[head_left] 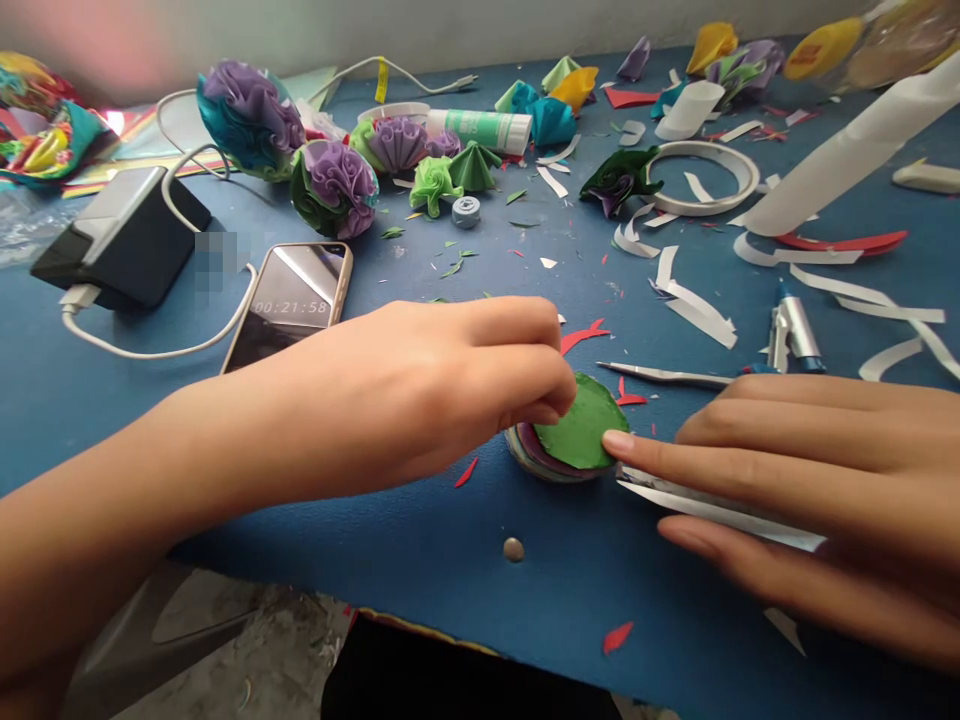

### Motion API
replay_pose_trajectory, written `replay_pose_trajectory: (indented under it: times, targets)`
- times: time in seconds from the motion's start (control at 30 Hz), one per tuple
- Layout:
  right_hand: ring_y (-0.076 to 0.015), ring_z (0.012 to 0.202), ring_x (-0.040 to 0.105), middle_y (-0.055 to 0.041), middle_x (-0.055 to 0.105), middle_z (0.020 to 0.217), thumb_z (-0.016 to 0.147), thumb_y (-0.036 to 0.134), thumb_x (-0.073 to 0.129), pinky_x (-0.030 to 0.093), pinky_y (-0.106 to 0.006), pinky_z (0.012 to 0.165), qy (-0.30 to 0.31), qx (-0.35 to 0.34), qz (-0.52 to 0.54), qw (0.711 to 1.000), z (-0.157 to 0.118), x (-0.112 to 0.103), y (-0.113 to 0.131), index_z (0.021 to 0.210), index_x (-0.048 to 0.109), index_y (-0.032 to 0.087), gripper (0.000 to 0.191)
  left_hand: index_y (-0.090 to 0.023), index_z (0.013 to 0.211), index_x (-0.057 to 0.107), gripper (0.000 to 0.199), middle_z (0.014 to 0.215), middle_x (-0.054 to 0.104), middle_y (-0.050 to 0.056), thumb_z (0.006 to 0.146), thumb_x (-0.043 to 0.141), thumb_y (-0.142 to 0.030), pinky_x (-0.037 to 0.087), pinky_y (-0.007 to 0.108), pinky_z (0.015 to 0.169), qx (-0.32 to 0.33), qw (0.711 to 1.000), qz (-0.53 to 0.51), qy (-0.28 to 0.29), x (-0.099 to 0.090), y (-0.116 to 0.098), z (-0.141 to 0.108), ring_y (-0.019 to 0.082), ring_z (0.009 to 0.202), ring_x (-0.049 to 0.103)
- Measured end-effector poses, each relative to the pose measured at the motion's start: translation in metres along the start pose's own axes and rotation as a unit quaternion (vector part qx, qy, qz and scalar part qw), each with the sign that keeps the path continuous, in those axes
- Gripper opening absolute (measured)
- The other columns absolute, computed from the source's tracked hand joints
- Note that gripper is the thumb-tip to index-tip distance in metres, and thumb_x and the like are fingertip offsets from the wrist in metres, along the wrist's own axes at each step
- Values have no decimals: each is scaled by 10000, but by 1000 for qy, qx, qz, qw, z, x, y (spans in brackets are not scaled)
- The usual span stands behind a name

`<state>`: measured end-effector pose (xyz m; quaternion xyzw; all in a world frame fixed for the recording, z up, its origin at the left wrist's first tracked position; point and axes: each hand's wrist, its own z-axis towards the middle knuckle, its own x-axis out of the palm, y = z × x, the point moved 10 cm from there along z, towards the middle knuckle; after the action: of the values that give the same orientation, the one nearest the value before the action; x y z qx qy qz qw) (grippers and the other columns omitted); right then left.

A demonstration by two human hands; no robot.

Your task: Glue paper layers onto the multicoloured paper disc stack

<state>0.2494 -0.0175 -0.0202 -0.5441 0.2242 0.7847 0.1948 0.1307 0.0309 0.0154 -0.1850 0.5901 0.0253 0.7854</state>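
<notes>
left hand [420, 395] pinching green paper disc [581, 432] edge, right hand [810, 480] flat open, fingertip touching disc, white strip [720, 505] under fingers

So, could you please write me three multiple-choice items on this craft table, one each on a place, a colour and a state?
1. Where does the phone lie?
A. right of the power bank
B. under the tape ring
C. beside the knife

2. What colour is the top disc of the paper stack?
A. red
B. green
C. yellow

3. What is the left hand doing?
A. lying flat
B. gripping the glue stick
C. pinching the disc's edge

Answers: 1 A, the phone sits just right of the power bank. 2 B, the top is green. 3 C, its fingertips close on the disc, while the right hand touches the opposite edge.
</notes>
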Motion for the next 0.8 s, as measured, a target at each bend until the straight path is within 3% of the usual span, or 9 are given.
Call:
replay_pose_trajectory:
  times: [0.2,0.3,0.43,0.6,0.73,0.8]
  targets:
    - [-153,1045,663,-23,686,1101,1105,255,474,472,-309,1114,3,-6,5,1000,-2,2,1,1423,563,238,331,-196,841,587,220,836,620,15,1041,496,-211,485,249,600,-14,999,-5,-39,-10,7,4,129,670,603]
    - [-167,981,678,-12,695,1070,1100,255,457,516,-335,1050,-9,6,28,1000,-2,1,-2,1398,584,252,324,-194,770,625,230,800,646,-4,996,630,-237,485,249,614,-16,998,9,-68,-16,13,2,118,655,610]
    - [-195,950,697,-16,702,1058,1078,237,471,555,-380,999,-13,11,50,999,-1,4,-2,1388,605,256,338,-158,878,756,81,947,737,24,931,717,-109,541,201,778,-28,994,-19,-107,-22,18,-1,103,821,690]
    - [-208,878,699,-22,705,1001,1070,231,460,560,-383,964,-24,20,70,997,1,3,-3,1368,625,249,342,-163,762,735,136,855,723,-6,835,849,-158,554,176,712,-48,987,-49,-147,-24,15,-1,83,744,665]
    - [-187,931,692,-12,702,1028,1100,262,425,512,-361,1035,-23,19,65,997,0,2,-2,1369,612,252,328,-171,880,772,32,957,764,34,909,779,-159,594,198,747,-43,988,-76,-129,-13,11,1,104,791,699]
    - [-181,960,691,-7,703,1053,1103,267,428,498,-351,1055,-21,26,63,997,1,3,-2,1362,615,261,320,-159,977,788,116,1033,767,72,969,680,-116,606,204,751,-39,989,-92,-105,-4,12,3,119,837,713]
